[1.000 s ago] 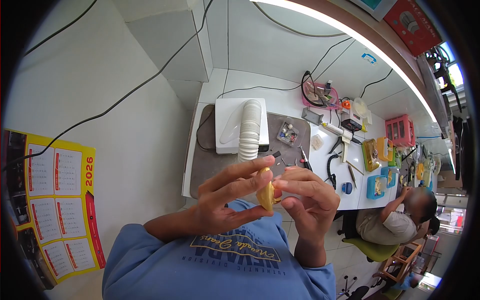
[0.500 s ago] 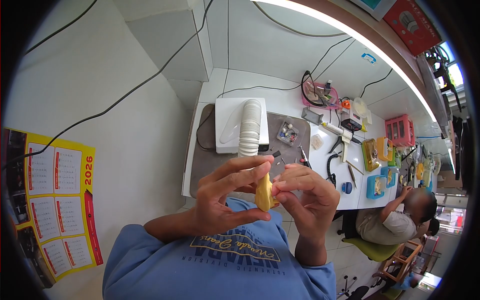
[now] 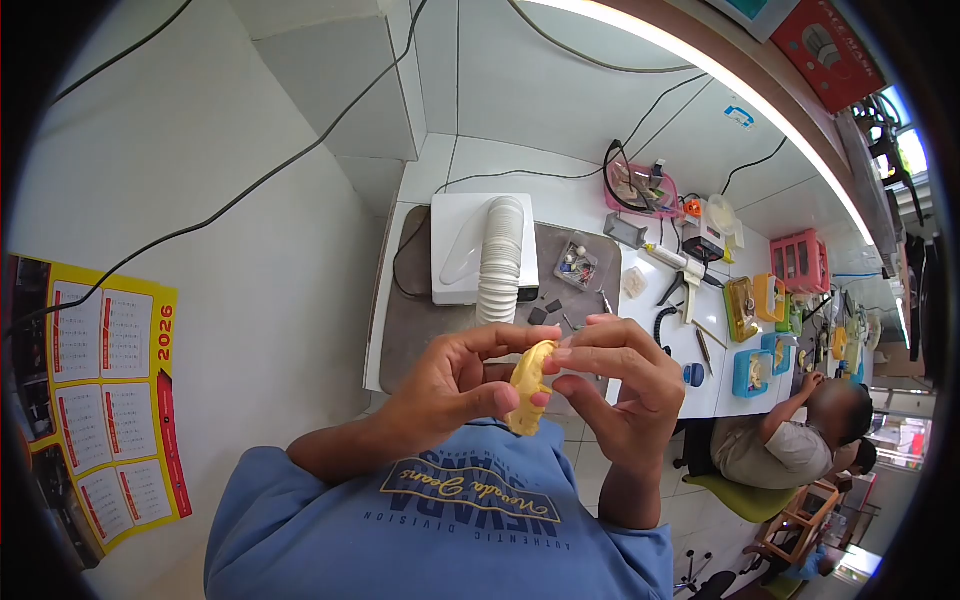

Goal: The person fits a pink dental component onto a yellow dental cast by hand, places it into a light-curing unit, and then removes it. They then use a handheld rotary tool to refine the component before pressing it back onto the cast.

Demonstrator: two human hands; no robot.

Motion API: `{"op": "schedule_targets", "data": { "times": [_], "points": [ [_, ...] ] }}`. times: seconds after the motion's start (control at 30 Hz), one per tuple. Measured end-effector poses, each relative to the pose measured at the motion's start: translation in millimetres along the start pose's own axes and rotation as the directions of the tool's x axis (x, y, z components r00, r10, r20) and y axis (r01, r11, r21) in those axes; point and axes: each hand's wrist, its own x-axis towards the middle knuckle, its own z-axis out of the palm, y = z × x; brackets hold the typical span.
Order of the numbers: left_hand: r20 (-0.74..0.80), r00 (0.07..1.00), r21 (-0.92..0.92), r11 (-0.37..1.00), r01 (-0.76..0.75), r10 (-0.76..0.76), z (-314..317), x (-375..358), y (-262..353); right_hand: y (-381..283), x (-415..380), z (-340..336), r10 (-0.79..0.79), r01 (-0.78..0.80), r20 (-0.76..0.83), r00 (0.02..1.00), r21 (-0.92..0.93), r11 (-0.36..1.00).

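A yellow dental cast (image 3: 526,396) is up in front of my chest, tilted on edge, with a curved, ridged shape. My left hand (image 3: 455,380) grips it from the left, thumb on the near face and fingers behind. At its upper right edge, the bent fingers of my right hand (image 3: 625,385) touch the cast, the thumb close beside it. Anything small between the right fingertips is hidden.
Beyond my hands stands a white unit with a ribbed hose (image 3: 500,255) on a grey mat (image 3: 400,340). A small box of bits (image 3: 577,262), a dispensing gun (image 3: 683,268) and blue trays (image 3: 750,373) lie rightward. A seated person (image 3: 770,440) works at far right.
The cast has turned in my hands, and more of its ridged side shows. My right hand's fingers have shifted up along its edge, and the thumb has moved off slightly.
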Motion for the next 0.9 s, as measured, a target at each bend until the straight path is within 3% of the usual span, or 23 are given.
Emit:
{"op": "schedule_targets", "data": {
  "times": [0.23,0.37,0.47,0.53,0.63,0.7,0.73,0.8,0.83,0.9],
  "points": [
    [0.078,0.996,-0.133,0.990,0.044,-0.034,-8,0,-9,6,6,-2,-0.144,0.163,0.100,0.985,-0.218,0.962],
    [0.101,0.990,-0.306,0.944,0.126,-0.099,-17,4,-18,11,8,-2,-0.134,0.162,0.122,0.983,-0.262,0.951],
    [0.126,0.987,-0.364,0.921,0.140,-0.100,-12,4,-12,10,6,-1,-0.081,0.086,0.032,0.996,-0.230,0.969],
    [0.114,0.988,-0.360,0.923,0.138,-0.103,-3,3,-4,9,2,-4,-0.032,0.006,-0.113,0.993,-0.220,0.975],
    [-0.007,0.996,-0.196,0.977,0.083,-0.087,3,5,0,16,-7,-5,-0.015,-0.009,-0.215,0.977,-0.112,0.994],
    [-0.035,0.996,-0.062,0.995,-0.081,0.079,-2,6,-7,13,-17,-8,0.043,-0.051,-0.170,0.984,-0.041,0.998],
    [-0.035,0.996,-0.061,0.995,-0.079,0.077,-3,7,-8,13,-19,-9,0.096,-0.093,-0.121,0.988,0.030,0.995],
    [-0.035,0.965,0.068,0.964,-0.257,0.260,-5,7,-10,7,-16,-3,0.088,-0.083,-0.128,0.988,0.045,0.996],
    [-0.035,0.966,0.069,0.965,-0.255,0.258,-3,7,-9,4,-15,1,0.079,-0.071,-0.134,0.988,0.059,0.996],
    [-0.062,0.918,0.131,0.915,-0.382,0.392,0,8,-7,3,-11,7,0.058,-0.049,-0.144,0.988,0.069,0.996]
  ]
}}
